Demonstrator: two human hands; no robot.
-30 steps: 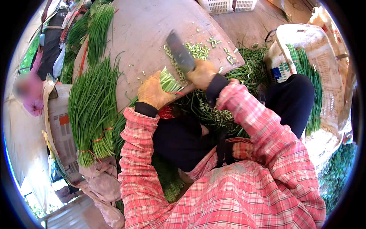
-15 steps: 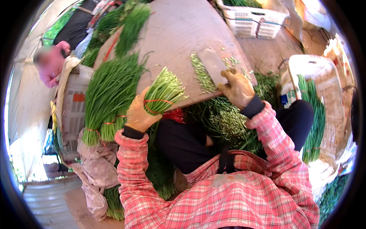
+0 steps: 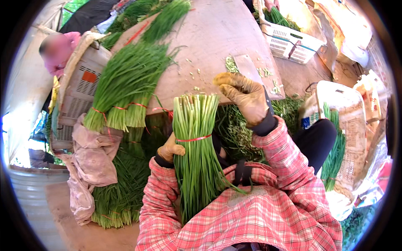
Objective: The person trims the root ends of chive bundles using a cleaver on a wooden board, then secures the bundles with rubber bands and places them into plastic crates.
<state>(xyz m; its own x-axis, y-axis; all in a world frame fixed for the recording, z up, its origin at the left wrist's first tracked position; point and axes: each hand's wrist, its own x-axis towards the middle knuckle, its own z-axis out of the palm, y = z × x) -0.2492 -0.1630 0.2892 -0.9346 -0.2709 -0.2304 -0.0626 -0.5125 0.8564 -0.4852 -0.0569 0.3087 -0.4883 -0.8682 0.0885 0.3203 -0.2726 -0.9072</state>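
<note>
My left hand point(image 3: 171, 149), in a stained thin glove, is closed round a bunch of garlic chives point(image 3: 196, 163) tied with a red band. The bunch stands before my chest, pale cut ends pointing away and green leaves hanging toward me. My right hand point(image 3: 245, 94), gloved too, hovers by the cut ends with its fingers loosely bent and thumb apart; nothing shows in it. Behind it a cleaver blade point(image 3: 247, 67) lies flat on the wooden board point(image 3: 209, 37), partly hidden by the hand. Chopped stem ends point(image 3: 231, 65) lie beside the blade.
Several tied chive bunches point(image 3: 130, 83) lie along the board's left edge. White crates point(image 3: 291, 42) stand at the far right and near right. Trimmings point(image 3: 238, 129) are heaped below the board. A pink cloth point(image 3: 94, 154) hangs at left. Another person point(image 3: 60, 50) is at far left.
My right hand has left the cleaver and come toward the bunch. My left hand has brought the bunch nearer my body and turned its cut ends away from me. The view has shifted.
</note>
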